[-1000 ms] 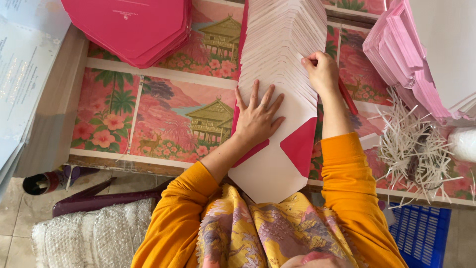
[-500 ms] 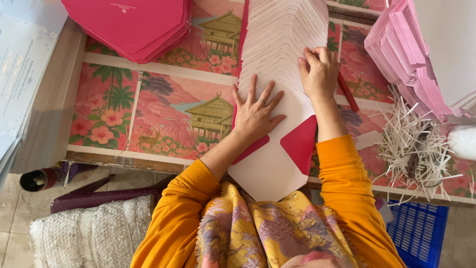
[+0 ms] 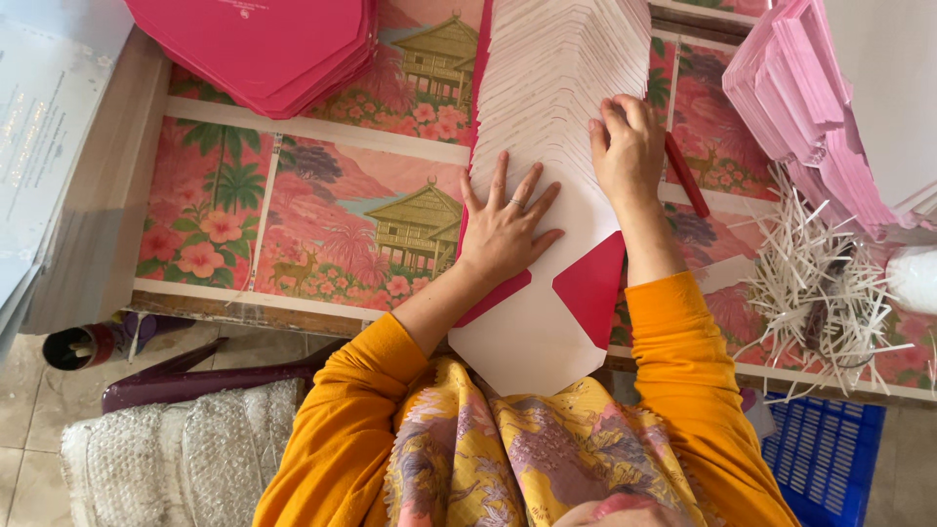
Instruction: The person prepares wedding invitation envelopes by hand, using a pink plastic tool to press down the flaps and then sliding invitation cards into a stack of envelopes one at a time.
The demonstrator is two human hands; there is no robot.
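Across the frame, a table (image 3: 293, 303) under a pink landscape cloth. At centre, running from the top edge to the near table edge, a fanned row of white envelopes (image 3: 561, 88) with pink linings. Upper left, a pink card stack (image 3: 264, 44); upper right, a paler pink stack (image 3: 800, 107). At right, shredded paper (image 3: 830, 283). Centre, left hand (image 3: 503, 234) flat on the envelopes, fingers spread apart. Just right, right hand (image 3: 630, 146) on the overlapping edges, fingers curled together. Beside it, a red pen (image 3: 688, 176).
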